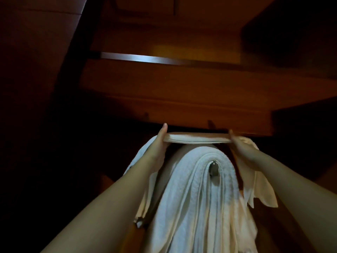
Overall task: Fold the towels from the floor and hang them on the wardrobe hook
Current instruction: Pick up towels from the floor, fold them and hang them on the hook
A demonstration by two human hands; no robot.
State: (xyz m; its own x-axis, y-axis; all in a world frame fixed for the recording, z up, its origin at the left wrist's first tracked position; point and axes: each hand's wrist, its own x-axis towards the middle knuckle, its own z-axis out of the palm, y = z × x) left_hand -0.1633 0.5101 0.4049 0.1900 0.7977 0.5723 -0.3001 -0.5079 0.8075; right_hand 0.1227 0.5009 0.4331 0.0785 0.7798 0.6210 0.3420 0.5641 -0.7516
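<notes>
1. The left hand (159, 143) holds the left end of a folded towel (197, 138); its thumb lies along the top of the fold, and the other fingers are hidden under the cloth.
2. The right hand (243, 149) holds the right end of the same towel. This hand is blurred, so I can see that it touches the cloth, but I cannot tell how its fingers are curled.
3. The folded towel is stretched flat and level between the two hands, with its long edge towards the camera.
4. It is just above a thick white towel (198, 198) which already hangs over the hook (213, 168). The metal tip of the hook shows in the middle of the hanging folds.
5. A dark gap separates the held towel from the top of the hanging one; they look apart.
6. Directly behind the held towel is the lower edge of a wooden shelf (182, 110) of the wardrobe, very near to its back edge.
7. A loose corner of thin cloth (260, 189) hangs below the right wrist.
8. To the left and right of the hanging towel the wardrobe is dark, and little can be seen there.
</notes>
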